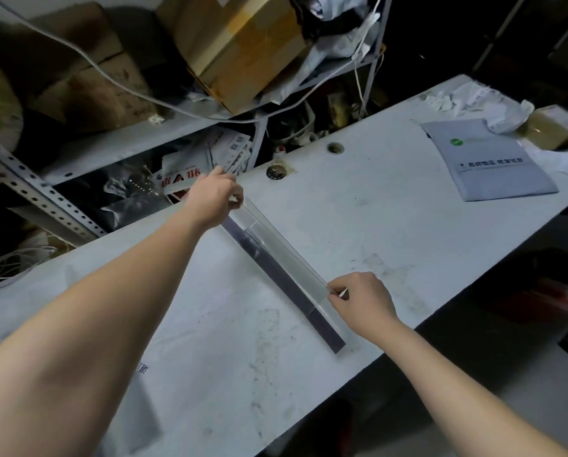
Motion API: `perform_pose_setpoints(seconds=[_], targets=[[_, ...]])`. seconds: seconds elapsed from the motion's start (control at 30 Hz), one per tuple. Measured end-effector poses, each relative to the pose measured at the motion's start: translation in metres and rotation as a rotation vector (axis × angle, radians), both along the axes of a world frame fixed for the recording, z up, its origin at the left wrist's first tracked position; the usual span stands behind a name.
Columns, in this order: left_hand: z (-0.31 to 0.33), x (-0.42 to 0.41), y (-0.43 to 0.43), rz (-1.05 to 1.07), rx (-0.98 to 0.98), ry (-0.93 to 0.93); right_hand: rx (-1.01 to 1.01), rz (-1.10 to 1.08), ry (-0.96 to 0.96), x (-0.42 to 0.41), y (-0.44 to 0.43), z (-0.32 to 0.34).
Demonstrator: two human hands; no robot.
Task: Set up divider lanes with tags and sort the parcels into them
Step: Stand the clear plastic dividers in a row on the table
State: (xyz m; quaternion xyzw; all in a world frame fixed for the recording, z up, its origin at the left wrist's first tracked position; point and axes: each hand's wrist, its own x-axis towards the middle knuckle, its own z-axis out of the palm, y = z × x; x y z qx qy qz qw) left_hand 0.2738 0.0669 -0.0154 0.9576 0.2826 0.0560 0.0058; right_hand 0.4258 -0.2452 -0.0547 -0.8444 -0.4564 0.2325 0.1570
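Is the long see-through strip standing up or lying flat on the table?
Standing up on its long edge. The clear divider strip rises from its dark base on the table, with the left hand and right hand pinching its ends.

Clear glossy plastic divider (286,258) on scuffed matt table (391,206)

Clear divider strip (277,262), flat, diagonal on table, grey parcel (488,159) far right

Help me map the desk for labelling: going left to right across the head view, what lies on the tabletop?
left hand → clear divider strip → right hand → grey mailer → brown tape roll
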Motion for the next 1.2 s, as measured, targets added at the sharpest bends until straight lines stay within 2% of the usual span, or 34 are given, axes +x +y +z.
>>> perform_pose_setpoints(seconds=[0.47,0.87,1.2], targets=[[-0.023,0.149,-0.005,-0.030,-0.113,-0.059,0.029,-0.051,0.026,0.142,-0.021,-0.005],[-0.051,0.224,0.043,-0.131,-0.161,-0.038,0.042,-0.167,0.031,0.181,0.008,-0.022],[-0.052,0.236,0.066,-0.208,-0.163,-0.054,0.043,-0.160,-0.038,0.185,0.018,-0.025]])
